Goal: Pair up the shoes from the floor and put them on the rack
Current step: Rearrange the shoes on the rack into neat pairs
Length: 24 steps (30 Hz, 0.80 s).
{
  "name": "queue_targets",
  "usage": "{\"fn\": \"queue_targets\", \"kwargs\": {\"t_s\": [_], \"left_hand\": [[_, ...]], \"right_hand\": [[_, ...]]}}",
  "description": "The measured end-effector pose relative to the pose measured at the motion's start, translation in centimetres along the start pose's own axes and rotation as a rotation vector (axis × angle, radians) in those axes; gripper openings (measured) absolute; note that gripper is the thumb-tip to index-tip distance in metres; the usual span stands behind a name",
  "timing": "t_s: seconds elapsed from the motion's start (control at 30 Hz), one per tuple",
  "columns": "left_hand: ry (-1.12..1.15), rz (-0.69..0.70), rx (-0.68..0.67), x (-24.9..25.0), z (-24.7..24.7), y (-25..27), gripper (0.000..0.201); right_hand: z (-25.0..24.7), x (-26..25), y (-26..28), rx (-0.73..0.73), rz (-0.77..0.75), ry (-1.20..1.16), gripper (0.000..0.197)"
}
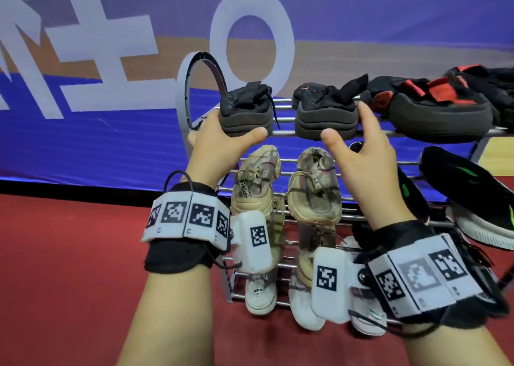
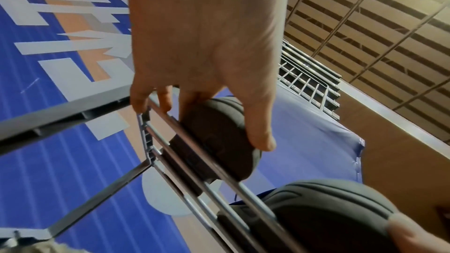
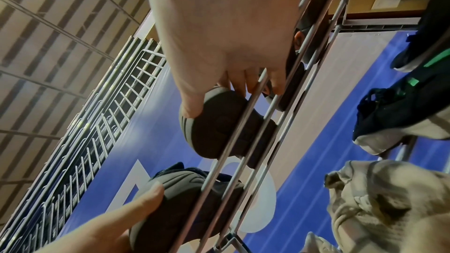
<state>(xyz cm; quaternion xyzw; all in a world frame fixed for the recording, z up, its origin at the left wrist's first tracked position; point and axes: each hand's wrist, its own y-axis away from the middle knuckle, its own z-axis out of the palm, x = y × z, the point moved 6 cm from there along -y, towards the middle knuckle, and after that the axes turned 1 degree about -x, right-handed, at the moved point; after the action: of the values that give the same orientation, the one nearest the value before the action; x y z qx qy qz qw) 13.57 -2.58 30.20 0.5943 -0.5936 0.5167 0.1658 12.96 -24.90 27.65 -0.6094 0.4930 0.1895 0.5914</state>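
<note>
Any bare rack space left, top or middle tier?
Top tier: only the gap between the two black shoes, left and right, each gripped by a hand. Right of them, the red-black shoes crowd the bars. Middle tier: narrow gap between the beige shoes, black-green shoes beyond.

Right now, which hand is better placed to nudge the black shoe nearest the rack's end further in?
Left. The left hand already grips that black shoe at its heel; the right hand is on its partner beside it.

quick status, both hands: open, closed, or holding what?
Left hand: closed, grips the heel of the left black shoe on the rack's top shelf.
Right hand: closed, grips the heel of the right black shoe.
</note>
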Motion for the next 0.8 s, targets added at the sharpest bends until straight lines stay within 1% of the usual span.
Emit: {"fn": "queue_targets", "kwargs": {"t_s": [0.07,0.13,0.2,0.37,0.47,0.57,0.63,0.73,0.8], "left_hand": [[0.036,0.032,0.005,-0.2,0.1,-0.1,0.028],[0.134,0.078,-0.012,-0.4,0.4,-0.2,0.037],[0.183,0.107,-0.036,-0.6,0.7,-0.3,0.045],[0.169,0.144,0.007,-0.8,1.0,-0.3,0.039],[0.161,0.151,0.062,-0.7,1.0,-0.1,0.047],[0.142,0.141,0.101,-0.7,1.2,0.1,0.049],[0.138,0.13,0.102,-0.6,1.2,0.3,0.051],[0.116,0.111,0.084,-0.4,0.8,0.6,0.054],[0.074,0.102,0.066,0.2,0.7,0.7,0.056]], "right_hand": [[0.1,0.2,-0.2,-0.008,-0.007,0.046,0.066],[0.0,0.4,-0.2,-0.023,-0.008,0.079,0.066],[-0.1,0.6,-0.4,-0.041,-0.002,0.104,0.067],[0.1,0.9,-0.8,-0.031,-0.023,0.192,0.068],[0.3,0.7,-0.7,-0.004,-0.046,0.253,0.069],[0.4,0.5,-0.6,-0.002,-0.044,0.266,0.069],[0.4,0.3,-0.5,-0.022,-0.053,0.27,0.07],[0.4,-0.1,0.0,-0.089,-0.072,0.298,0.073],[0.2,-0.5,0.5,-0.103,-0.091,0.304,0.069]]}}
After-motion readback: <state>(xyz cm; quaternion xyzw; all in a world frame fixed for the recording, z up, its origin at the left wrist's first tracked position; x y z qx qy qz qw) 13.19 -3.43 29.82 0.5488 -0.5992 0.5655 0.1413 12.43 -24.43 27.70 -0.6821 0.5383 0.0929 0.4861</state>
